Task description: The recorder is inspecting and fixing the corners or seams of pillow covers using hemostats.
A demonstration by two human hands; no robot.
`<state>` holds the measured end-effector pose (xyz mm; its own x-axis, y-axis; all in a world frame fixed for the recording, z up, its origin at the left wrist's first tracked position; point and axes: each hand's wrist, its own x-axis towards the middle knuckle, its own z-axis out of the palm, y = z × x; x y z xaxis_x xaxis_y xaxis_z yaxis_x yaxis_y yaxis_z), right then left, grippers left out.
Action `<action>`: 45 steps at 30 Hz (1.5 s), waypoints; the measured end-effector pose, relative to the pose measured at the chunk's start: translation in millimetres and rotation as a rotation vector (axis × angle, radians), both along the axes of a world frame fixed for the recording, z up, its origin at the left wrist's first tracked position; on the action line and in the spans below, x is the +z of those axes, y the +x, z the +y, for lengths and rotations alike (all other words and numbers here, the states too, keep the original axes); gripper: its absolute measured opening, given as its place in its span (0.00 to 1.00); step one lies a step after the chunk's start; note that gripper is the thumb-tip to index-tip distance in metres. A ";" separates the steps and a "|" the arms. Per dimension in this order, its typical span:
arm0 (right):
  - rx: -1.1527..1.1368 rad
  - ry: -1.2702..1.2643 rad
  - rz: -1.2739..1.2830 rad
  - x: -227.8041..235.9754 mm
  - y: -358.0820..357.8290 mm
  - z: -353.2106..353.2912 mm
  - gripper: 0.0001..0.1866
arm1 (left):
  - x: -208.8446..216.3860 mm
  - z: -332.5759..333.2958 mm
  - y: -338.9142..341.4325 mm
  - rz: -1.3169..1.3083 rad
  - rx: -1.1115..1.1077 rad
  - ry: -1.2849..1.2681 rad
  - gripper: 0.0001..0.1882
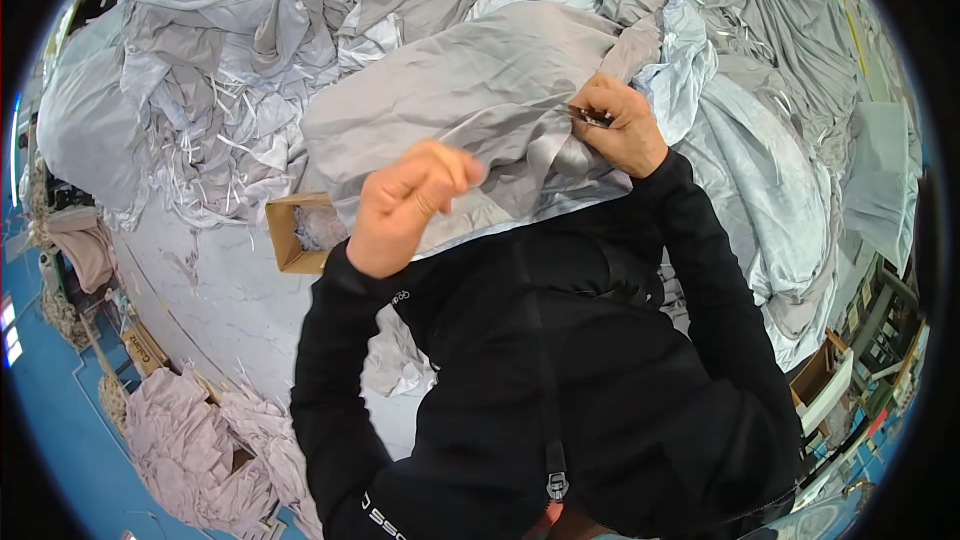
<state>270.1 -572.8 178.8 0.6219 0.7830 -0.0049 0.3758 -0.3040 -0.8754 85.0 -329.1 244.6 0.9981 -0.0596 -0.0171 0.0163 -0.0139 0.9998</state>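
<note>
A pale grey cloth (430, 90) with a soft sheen lies loosely spread, centre of the view, in front of the person's body. Its upper part is fairly smooth; creases run across it toward the right hand (620, 128), with rumpled folds just below there. A lighter strip shows along the near edge. A small dark tool with a metallic glint (its exact kind is hard to tell) sits in that hand's fingers, pointing left over the cloth.

Place: textile workshop, likely
Table (190, 275): wide, pale, mostly covered by loose grey cloth (440, 80) in heaps
Box (286, 236): open cardboard, on table
Floor (60, 420): blue, pinkish cloth pile (185, 440) nearby
</note>
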 end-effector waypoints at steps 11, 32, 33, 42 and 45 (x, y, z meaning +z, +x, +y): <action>-0.004 0.084 0.397 -8.2 15.7 -16.4 0.04 | -7.2 -24.1 57.8 0.127 0.286 -0.030 0.14; -0.190 0.048 0.116 -32.0 46.3 -30.8 0.07 | 12.3 54.4 11.1 0.108 -0.140 0.391 0.06; -0.186 0.061 0.132 -33.1 44.0 -28.0 0.07 | 15.6 53.0 15.1 0.146 -0.058 0.246 0.07; -0.243 0.098 0.172 -29.0 38.4 -30.2 0.05 | -31.5 -14.4 66.7 0.365 0.196 -0.297 0.10; -0.190 0.128 0.123 -20.6 43.9 -38.7 0.02 | -29.9 3.2 50.8 -0.174 0.323 0.703 0.06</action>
